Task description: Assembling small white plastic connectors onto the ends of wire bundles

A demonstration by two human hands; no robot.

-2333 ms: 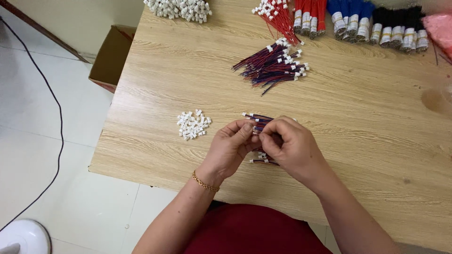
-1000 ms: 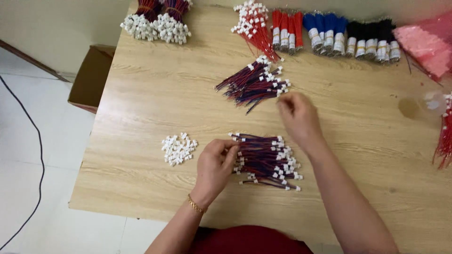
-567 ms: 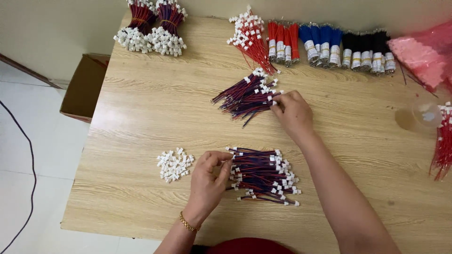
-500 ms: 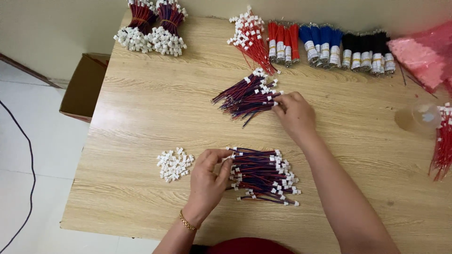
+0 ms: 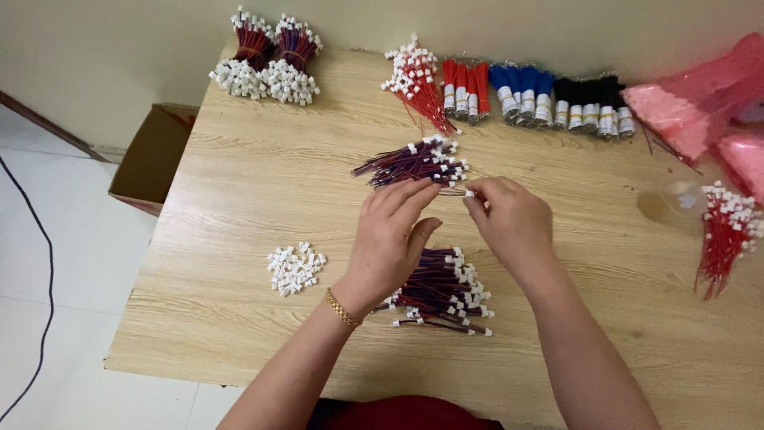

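Thin red-and-blue wire lead with a white plug (image 5: 455, 192) lies crosswise just nearer than the far loose wire pile (image 5: 414, 162), pinched at its right end by the right hand (image 5: 509, 219); left hand (image 5: 391, 231) pinches its left end, equally near.

Bare worktop (image 5: 239, 199) lies open along the left edge. Wire bundles (image 5: 267, 60) crowd the far edge. A connector pile (image 5: 294, 267) sits near the front-left corner.

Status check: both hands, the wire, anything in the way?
Both hands pinch one thin wire between them: left hand, right hand. Near wire pile below, far pile behind. Nothing blocking.
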